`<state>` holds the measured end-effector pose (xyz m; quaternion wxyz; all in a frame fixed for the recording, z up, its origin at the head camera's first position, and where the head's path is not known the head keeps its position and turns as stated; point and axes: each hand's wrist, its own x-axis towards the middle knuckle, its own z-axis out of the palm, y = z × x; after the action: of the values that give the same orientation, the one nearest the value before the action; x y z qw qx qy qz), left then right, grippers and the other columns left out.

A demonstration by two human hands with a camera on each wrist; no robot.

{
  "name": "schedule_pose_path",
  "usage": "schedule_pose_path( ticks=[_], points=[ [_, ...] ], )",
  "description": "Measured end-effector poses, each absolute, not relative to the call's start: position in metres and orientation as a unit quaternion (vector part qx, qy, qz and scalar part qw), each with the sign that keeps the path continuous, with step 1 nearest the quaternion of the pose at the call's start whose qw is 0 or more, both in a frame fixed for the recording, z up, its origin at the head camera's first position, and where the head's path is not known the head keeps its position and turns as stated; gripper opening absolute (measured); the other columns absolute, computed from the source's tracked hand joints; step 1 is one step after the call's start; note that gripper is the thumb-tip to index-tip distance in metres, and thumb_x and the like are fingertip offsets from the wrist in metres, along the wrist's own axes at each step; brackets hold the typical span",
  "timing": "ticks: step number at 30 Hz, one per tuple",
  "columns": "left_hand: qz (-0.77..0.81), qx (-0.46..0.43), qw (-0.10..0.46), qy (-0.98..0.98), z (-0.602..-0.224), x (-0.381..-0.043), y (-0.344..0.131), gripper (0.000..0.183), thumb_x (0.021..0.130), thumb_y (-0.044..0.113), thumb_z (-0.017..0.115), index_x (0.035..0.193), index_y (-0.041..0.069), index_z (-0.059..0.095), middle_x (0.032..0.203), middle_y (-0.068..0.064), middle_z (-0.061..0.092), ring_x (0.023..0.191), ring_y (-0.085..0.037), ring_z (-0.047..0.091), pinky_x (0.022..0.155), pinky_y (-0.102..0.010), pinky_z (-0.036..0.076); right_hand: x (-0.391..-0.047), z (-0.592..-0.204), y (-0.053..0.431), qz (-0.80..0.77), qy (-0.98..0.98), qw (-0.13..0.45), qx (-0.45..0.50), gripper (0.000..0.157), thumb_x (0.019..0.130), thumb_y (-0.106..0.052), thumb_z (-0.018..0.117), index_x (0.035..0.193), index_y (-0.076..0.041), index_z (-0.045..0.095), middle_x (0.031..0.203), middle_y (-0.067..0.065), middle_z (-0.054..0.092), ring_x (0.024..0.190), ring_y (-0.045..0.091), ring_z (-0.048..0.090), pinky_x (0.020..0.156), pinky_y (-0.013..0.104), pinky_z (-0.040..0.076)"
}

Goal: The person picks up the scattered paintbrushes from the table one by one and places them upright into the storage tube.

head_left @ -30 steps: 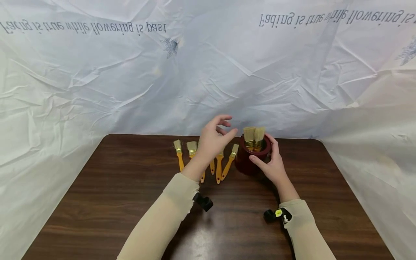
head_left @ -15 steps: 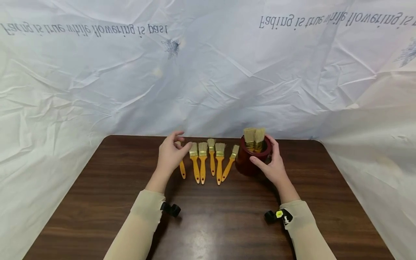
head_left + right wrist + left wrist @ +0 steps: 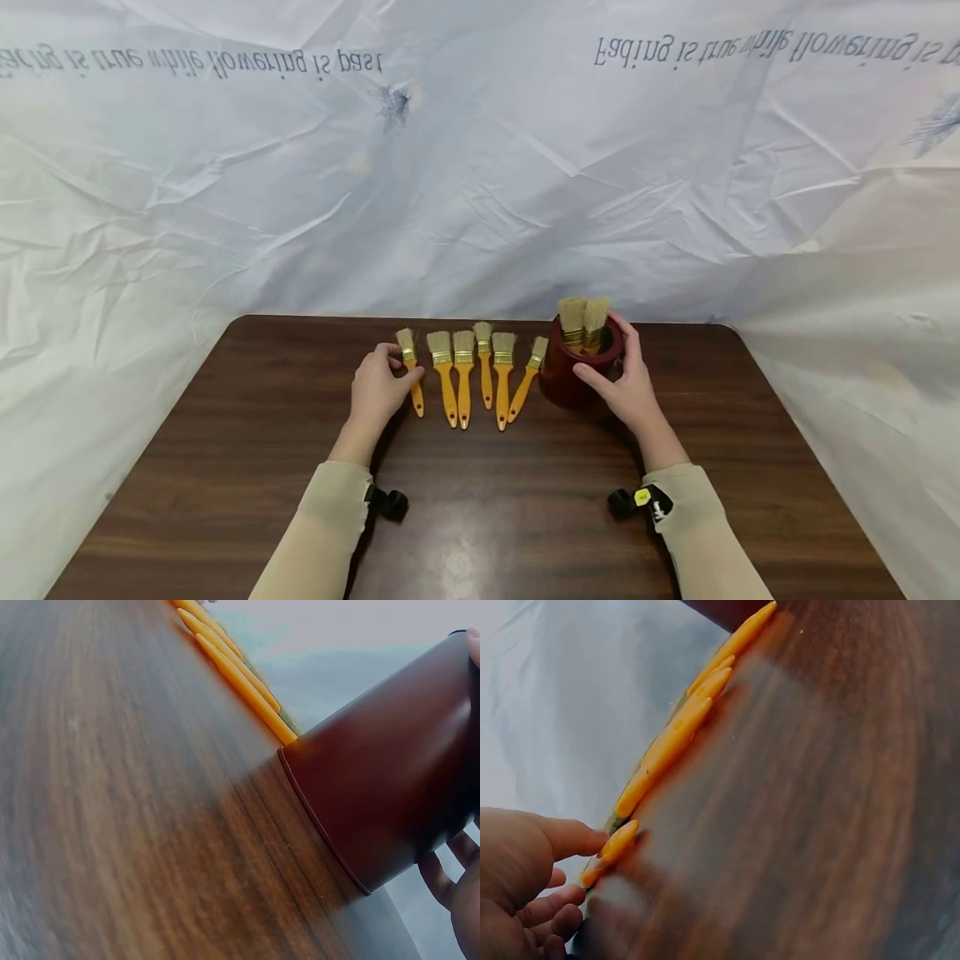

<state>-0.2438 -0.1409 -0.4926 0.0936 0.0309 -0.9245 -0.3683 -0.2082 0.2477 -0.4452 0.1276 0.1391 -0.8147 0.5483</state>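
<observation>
My left hand [image 3: 377, 385] is at the leftmost paintbrush [image 3: 408, 360], thumb across its yellow handle and fingers on the other side, pinching it near the metal band. In the left wrist view, the thumb touches this small brush [image 3: 613, 851], which lies low on the table. My right hand [image 3: 628, 383] grips a dark red cylindrical pot [image 3: 562, 375], thumb at the front of the rim and fingers round the far side. Two paintbrushes [image 3: 582, 317] stand in it, bristles up. The right wrist view shows the pot's [image 3: 382, 757] smooth side and base.
Several more yellow-handled paintbrushes [image 3: 463, 367] lie in a row between the hands, bristles towards the back. The rightmost brush [image 3: 528, 379] slants close to the pot. A brown wooden table [image 3: 480, 517] ends at a white printed sheet [image 3: 480, 167] behind.
My left hand has moved away from the pot, leftwards and then down to the leftmost paintbrush. The right hand keeps its hold on the pot.
</observation>
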Motion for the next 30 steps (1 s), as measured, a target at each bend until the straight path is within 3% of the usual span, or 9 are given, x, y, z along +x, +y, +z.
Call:
schedule_pose_path(
  ticks=[9,19,30],
  points=[
    [-0.339,0.018,0.101,-0.935,-0.488,-0.245,-0.146,0.045,0.086,0.016,0.077,0.127,0.004,0.062,0.099,-0.012,0.065,0.088,-0.033,0.061,0.081,-0.051,0.048,-0.207,-0.440,0.249,0.543,-0.819,0.127,0.134,0.094,0.087,-0.012,0.077,0.160,-0.018,0.020,0.152,0.010,0.039,0.131,0.028,0.045,0.104,0.059,0.037],
    [-0.317,0.008,0.094,-0.944,-0.486,-0.245,-0.154,0.028,0.092,0.019,0.074,0.115,0.003,0.073,0.097,-0.010,0.070,0.089,-0.032,0.064,0.078,-0.050,0.050,-0.209,-0.443,0.246,0.545,-0.818,0.126,0.136,0.094,0.087,-0.012,0.077,0.160,-0.018,0.019,0.152,0.011,0.040,0.131,0.028,0.045,0.104,0.061,0.037],
    [-0.342,-0.009,0.121,-0.932,-0.484,-0.245,-0.155,0.025,0.093,0.017,0.072,0.115,0.005,0.072,0.097,-0.011,0.068,0.083,-0.029,0.059,0.076,-0.047,0.047,-0.207,-0.439,0.246,0.552,-0.814,0.120,0.131,0.093,0.087,-0.013,0.077,0.160,-0.018,0.019,0.152,0.012,0.040,0.131,0.028,0.045,0.104,0.059,0.037]
  ],
)
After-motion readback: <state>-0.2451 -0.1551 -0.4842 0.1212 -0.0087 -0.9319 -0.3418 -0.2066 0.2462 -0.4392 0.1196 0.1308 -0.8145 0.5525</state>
